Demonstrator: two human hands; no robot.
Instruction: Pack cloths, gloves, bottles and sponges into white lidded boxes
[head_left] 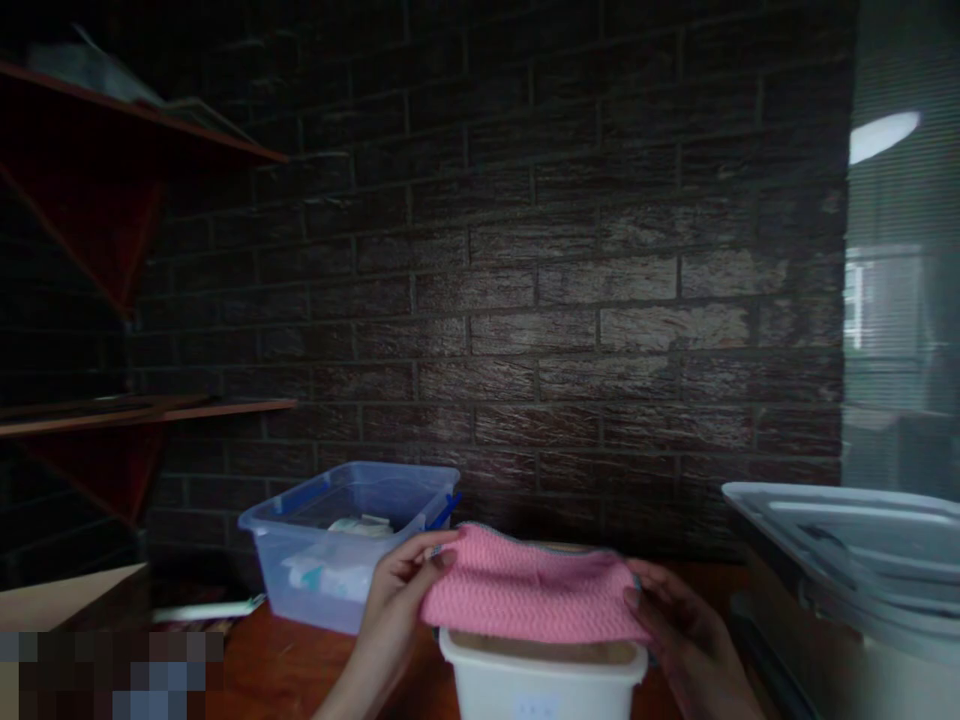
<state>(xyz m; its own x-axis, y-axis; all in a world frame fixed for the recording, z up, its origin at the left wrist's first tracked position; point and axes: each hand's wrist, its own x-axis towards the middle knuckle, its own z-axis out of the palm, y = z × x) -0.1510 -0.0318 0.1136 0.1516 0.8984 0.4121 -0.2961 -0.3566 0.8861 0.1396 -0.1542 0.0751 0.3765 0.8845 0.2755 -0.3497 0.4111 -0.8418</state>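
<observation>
A pink knitted cloth is stretched between both my hands, low in the middle of the view. My left hand pinches its left end with thumb and fingers. On the cloth's right end my right hand is closed. The cloth hangs just above a white plastic tub, draped over its top edge.
A clear blue-tinted plastic bin with white items inside stands on the reddish wooden table at left. A grey lid or tray lies at right. Dark brick wall behind; wooden shelves at left.
</observation>
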